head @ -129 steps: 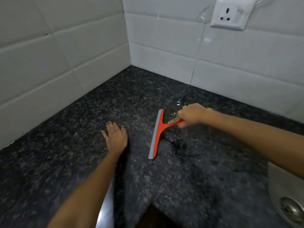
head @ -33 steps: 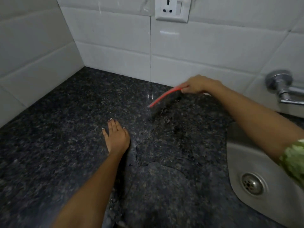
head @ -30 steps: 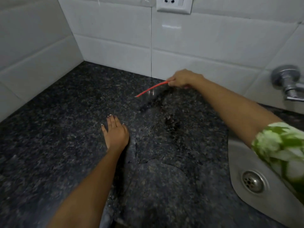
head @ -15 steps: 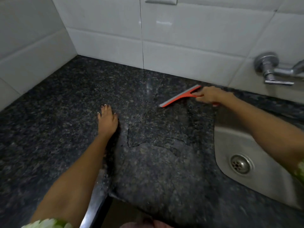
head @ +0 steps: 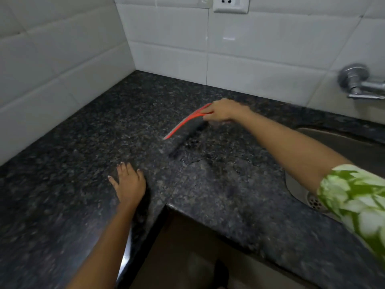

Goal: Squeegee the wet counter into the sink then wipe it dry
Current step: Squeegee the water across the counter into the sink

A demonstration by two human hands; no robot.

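While lifted off the wet surface (head: 208,184), right grip (head: 221,110) clasping squeegee (head: 185,124), blade trailing leftward, sink (head: 343,147) lying rightward.

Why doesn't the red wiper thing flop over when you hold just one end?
The squeegee probably stays stiff: it holds its shape out from the right hand, lifted above its shadow on the counter. It looks thin, so likely light. With water about, the handle could get slippery.
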